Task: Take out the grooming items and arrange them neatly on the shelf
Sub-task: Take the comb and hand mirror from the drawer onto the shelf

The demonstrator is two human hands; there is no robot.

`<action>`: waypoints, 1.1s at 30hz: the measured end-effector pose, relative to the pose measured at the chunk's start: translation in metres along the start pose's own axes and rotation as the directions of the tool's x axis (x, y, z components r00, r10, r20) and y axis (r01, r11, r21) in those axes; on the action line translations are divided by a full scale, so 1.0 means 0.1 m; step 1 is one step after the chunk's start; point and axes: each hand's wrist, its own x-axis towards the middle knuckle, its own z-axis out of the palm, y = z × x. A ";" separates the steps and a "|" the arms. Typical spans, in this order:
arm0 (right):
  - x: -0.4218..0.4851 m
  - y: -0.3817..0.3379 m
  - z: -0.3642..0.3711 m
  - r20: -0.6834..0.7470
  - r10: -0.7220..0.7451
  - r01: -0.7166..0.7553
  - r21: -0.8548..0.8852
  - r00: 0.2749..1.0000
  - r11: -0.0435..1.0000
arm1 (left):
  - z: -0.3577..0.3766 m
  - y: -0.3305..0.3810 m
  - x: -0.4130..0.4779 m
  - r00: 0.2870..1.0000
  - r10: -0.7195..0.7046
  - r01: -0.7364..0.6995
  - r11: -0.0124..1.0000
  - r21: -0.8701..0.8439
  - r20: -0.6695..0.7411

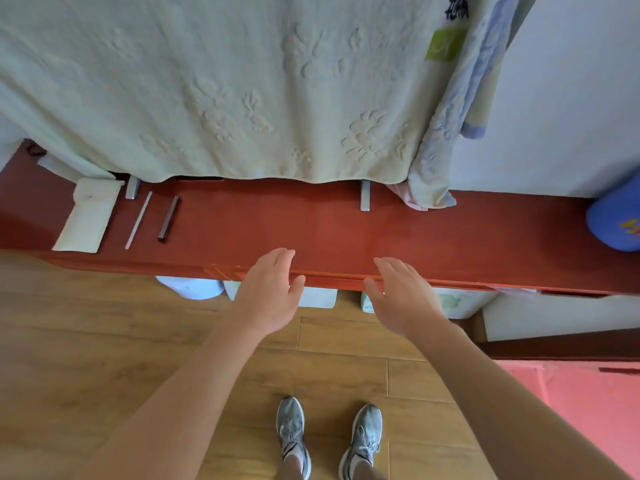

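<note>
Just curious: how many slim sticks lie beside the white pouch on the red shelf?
2. A thin pale stick lies just right of the white pouch; a dark stick lies right of that. Others may hide under the hanging cloth.

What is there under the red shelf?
A pale blue round container and white packs with green print peek out under the red shelf; the shelf hides everything behind them.

head view, downward over shelf [329, 230]
</note>
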 end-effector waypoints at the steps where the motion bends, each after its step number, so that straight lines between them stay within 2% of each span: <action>1: 0.00 0.01 0.07 0.010 0.008 -0.008 0.002 1.000 1.000 | 0.06 -0.03 -0.01 1.000 -0.006 0.007 1.000 -0.002 0.013; 8: 0.00 0.11 0.65 0.143 0.151 -0.169 0.117 0.978 0.979 | 0.47 -0.24 -0.03 0.984 -0.112 0.127 0.987 -0.097 0.141; 11: 0.05 0.16 0.89 0.191 0.234 -0.272 0.206 0.953 0.940 | 0.68 -0.33 0.00 0.965 -0.201 0.225 0.964 -0.140 0.165; 13: 0.09 0.19 1.05 0.211 0.286 -0.336 0.261 0.935 0.905 | 0.83 -0.40 0.03 0.940 -0.281 0.323 0.917 -0.235 0.194; 19: 0.32 0.26 1.43 0.279 0.390 -0.479 0.451 0.877 0.753 | 1.27 -0.59 0.21 0.827 -0.478 0.562 0.673 -0.482 0.297; 22: 0.48 0.29 1.56 0.320 0.445 -0.547 0.524 0.837 0.653 | 1.49 -0.66 0.34 0.762 -0.542 0.626 0.475 -0.618 0.355; 24: 0.57 0.31 1.66 0.342 0.481 -0.585 0.574 0.807 0.573 | 1.62 -0.71 0.43 0.725 -0.566 0.637 0.333 -0.695 0.394; 27: 0.67 0.34 1.84 0.396 0.518 -0.619 0.686 0.758 0.383 | 1.77 -0.75 0.56 0.685 -0.568 0.622 0.129 -0.772 0.456; 33: 0.78 0.33 1.98 0.418 0.497 -0.534 0.838 0.760 0.112 | 1.88 -0.78 0.73 0.706 -0.498 0.500 -0.154 -0.852 0.504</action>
